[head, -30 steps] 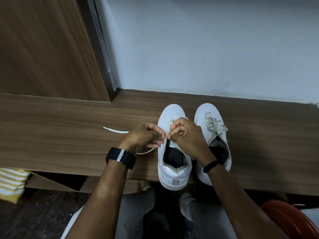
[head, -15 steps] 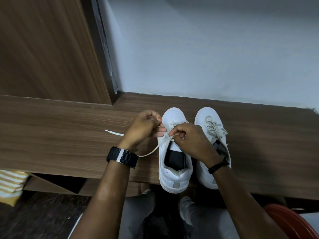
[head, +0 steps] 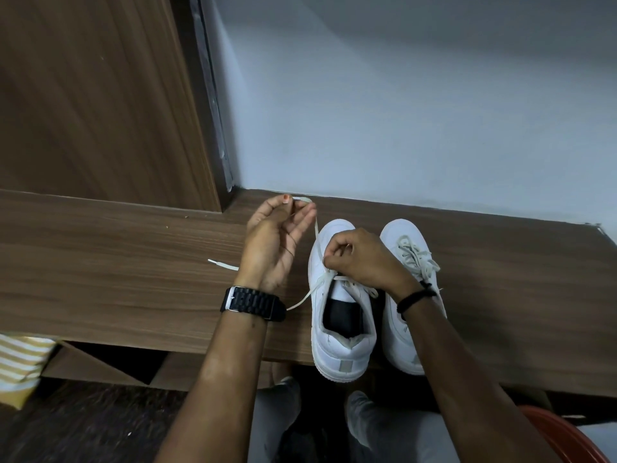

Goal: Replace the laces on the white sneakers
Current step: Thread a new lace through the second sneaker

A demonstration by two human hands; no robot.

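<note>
Watch (head: 252, 303) beside sneakers (head: 344, 295); red stool (head: 564, 436) near.

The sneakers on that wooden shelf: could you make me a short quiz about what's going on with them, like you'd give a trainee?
1. True or false: the left hand pinches the lace and holds it up over the toe of the left sneaker.
2. Which sneaker is laced right up? A) the left sneaker B) the right sneaker C) neither
3. Fill in: the right hand rests on the left sneaker's ____, near the eyelets.

Key: 1 true; 2 B; 3 tongue. The lace's loose tip lies on the wooden shelf.
</note>
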